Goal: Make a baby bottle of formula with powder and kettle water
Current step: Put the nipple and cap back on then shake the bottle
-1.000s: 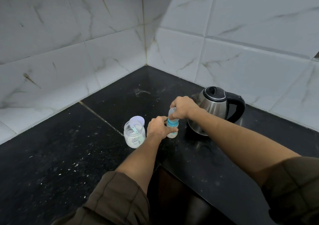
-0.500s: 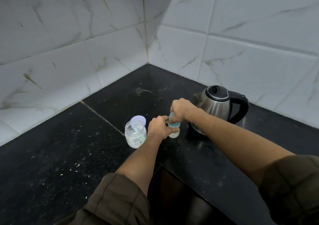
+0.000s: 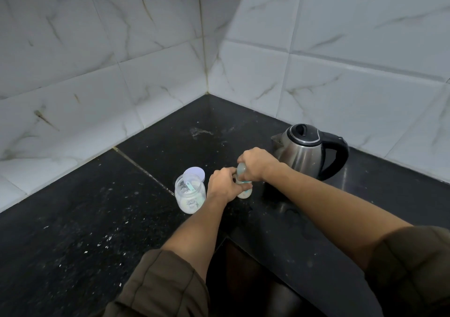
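We see a black speckled counter [image 3: 73,219], white grey-veined wall tiles [image 3: 341,49], a silver kettle [image 3: 302,156] with black handle, olive-brown sleeves [image 3: 165,285].

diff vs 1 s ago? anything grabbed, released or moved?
Little changed. The right hand has sunk lower over the cap of the baby bottle, hiding more of it. The left hand still grips the bottle's body on the counter. Nothing released. The powder jar, its lid and the kettle stayed put.
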Motion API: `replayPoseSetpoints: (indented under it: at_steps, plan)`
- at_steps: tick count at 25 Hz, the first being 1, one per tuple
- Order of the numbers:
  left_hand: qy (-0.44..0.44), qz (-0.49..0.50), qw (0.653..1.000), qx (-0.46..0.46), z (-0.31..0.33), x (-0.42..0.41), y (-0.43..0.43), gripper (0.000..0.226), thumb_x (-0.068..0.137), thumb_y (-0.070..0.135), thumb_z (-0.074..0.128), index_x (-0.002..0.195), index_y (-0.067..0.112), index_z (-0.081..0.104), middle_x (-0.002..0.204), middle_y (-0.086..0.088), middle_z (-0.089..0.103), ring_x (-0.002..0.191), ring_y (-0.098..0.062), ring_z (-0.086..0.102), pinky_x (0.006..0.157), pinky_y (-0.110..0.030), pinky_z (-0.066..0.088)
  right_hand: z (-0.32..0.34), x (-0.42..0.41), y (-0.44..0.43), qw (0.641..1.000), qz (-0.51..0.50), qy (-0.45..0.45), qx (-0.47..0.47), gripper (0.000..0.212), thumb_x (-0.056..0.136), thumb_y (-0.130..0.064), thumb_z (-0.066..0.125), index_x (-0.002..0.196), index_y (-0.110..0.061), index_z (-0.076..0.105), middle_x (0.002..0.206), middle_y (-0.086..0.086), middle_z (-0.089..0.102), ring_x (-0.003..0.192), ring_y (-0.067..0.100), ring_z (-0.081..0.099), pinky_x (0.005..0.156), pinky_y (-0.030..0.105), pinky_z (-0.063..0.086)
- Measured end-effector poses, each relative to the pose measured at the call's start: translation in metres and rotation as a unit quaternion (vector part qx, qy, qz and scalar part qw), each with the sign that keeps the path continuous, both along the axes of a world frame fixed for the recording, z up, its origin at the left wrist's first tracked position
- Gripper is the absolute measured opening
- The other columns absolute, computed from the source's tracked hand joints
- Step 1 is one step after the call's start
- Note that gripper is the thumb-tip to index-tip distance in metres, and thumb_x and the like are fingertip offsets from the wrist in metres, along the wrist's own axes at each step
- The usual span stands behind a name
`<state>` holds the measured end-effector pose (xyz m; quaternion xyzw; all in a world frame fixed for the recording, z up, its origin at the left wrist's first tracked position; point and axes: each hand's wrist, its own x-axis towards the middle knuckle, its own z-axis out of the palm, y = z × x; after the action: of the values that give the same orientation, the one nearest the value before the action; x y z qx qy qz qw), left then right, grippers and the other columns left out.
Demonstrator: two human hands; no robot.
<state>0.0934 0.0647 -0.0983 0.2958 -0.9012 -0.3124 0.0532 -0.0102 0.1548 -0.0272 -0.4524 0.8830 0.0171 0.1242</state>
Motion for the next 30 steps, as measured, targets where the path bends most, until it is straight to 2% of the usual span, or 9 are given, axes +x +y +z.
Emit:
replayPoseSetpoints:
  at_steps: [3, 7, 14, 18, 20, 24, 25, 29, 30]
  plan:
    - [0.014, 0.004, 1.0, 0.021, 0.003, 0.002, -0.001, 0.038, 0.069, 0.054, 0.085, 0.095, 0.028, 0.074, 0.089, 0.01, 0.075, 0.087, -0.013, 0.068, 0.076, -0.035, 0.057, -0.015, -0.004, 0.022, 0.987, -0.004, -0.135, -0.082, 0.102, 0.084, -0.038, 0.075, 0.166, -0.026, 0.015, 0.142, 0.007, 0.06, 0.129, 0.028, 0.057, 0.108, 0.04, 0.047]
    - [0.073, 0.027, 0.994, 0.072, 0.019, 0.001, -0.009, 0.05, 0.06, 0.061, 0.085, 0.1, 0.031, 0.078, 0.089, 0.016, 0.077, 0.088, -0.003, 0.071, 0.083, -0.036, 0.06, -0.027, -0.008, 0.051, 0.963, 0.004, -0.209, -0.173, 0.133, 0.083, -0.021, 0.082, 0.16, -0.03, -0.025, 0.148, 0.0, 0.054, 0.124, 0.019, 0.061, 0.111, 0.039, 0.047]
    - [0.14, -0.041, 0.987, 0.071, 0.07, -0.006, -0.009, 0.048, 0.066, 0.061, 0.087, 0.101, 0.028, 0.08, 0.083, 0.017, 0.078, 0.084, 0.003, 0.072, 0.084, -0.027, 0.059, -0.002, -0.004, 0.046, 0.927, 0.02, -0.143, -0.346, 0.123, 0.083, -0.037, 0.085, 0.165, -0.025, -0.007, 0.109, -0.005, 0.066, 0.095, 0.018, 0.068, 0.095, 0.041, 0.055]
    - [0.223, -0.008, 0.965, 0.135, 0.084, -0.004, -0.017, 0.068, 0.077, 0.086, 0.056, 0.118, 0.034, 0.073, 0.095, 0.016, 0.078, 0.098, -0.002, 0.072, 0.102, -0.036, 0.054, 0.034, -0.01, 0.048, 0.903, 0.017, -0.114, -0.414, 0.107, 0.082, -0.043, 0.085, 0.162, -0.039, 0.013, 0.117, -0.004, 0.068, 0.096, 0.015, 0.071, 0.095, 0.039, 0.057]
    - [0.246, 0.052, 0.958, 0.141, 0.088, -0.002, -0.025, 0.068, 0.081, 0.088, 0.04, 0.12, 0.04, 0.068, 0.101, 0.018, 0.077, 0.104, -0.006, 0.071, 0.106, -0.038, 0.05, 0.052, -0.019, 0.049, 0.834, -0.048, -0.141, -0.531, 0.1, 0.078, -0.047, 0.086, 0.155, -0.049, 0.022, 0.124, -0.002, 0.067, 0.099, 0.017, 0.073, 0.094, 0.04, 0.058]
    - [0.221, 0.142, 0.955, 0.135, 0.095, 0.002, -0.037, 0.071, 0.098, 0.069, 0.039, 0.154, 0.027, 0.048, 0.128, 0.007, 0.071, 0.131, -0.022, 0.059, 0.119, -0.045, 0.037, 0.098, -0.025, 0.047, 0.57, -0.22, -0.286, -0.739, 0.095, 0.078, -0.04, 0.088, 0.15, -0.049, 0.028, 0.135, 0.008, 0.058, 0.109, 0.022, 0.071, 0.084, 0.046, 0.064]
    - [0.207, 0.154, 0.957, 0.13, 0.096, 0.002, -0.036, 0.065, 0.103, 0.06, 0.042, 0.157, 0.023, 0.043, 0.132, 0.004, 0.069, 0.135, -0.024, 0.055, 0.12, -0.044, 0.035, 0.105, -0.02, 0.048, 0.567, -0.216, -0.322, -0.727, 0.093, 0.081, -0.036, 0.087, 0.152, -0.045, 0.027, 0.135, 0.008, 0.058, 0.11, 0.023, 0.07, 0.08, 0.046, 0.065]
    - [0.163, 0.132, 0.974, 0.084, 0.093, -0.002, -0.036, 0.056, 0.106, 0.041, 0.048, 0.157, 0.018, 0.042, 0.136, -0.001, 0.068, 0.134, -0.027, 0.057, 0.117, -0.044, 0.04, 0.108, 0.01, 0.046, 0.741, -0.09, -0.409, -0.524, 0.087, 0.084, -0.024, 0.087, 0.151, -0.044, 0.034, 0.12, 0.009, 0.071, 0.104, 0.025, 0.075, 0.079, 0.047, 0.065]
    - [0.157, 0.123, 0.977, 0.073, 0.093, -0.004, -0.037, 0.055, 0.105, 0.039, 0.049, 0.156, 0.018, 0.043, 0.135, -0.001, 0.069, 0.133, -0.027, 0.058, 0.115, -0.043, 0.042, 0.107, 0.013, 0.045, 0.745, -0.075, -0.417, -0.515, 0.085, 0.084, -0.022, 0.087, 0.149, -0.043, 0.036, 0.117, 0.009, 0.072, 0.104, 0.026, 0.075, 0.081, 0.048, 0.065]
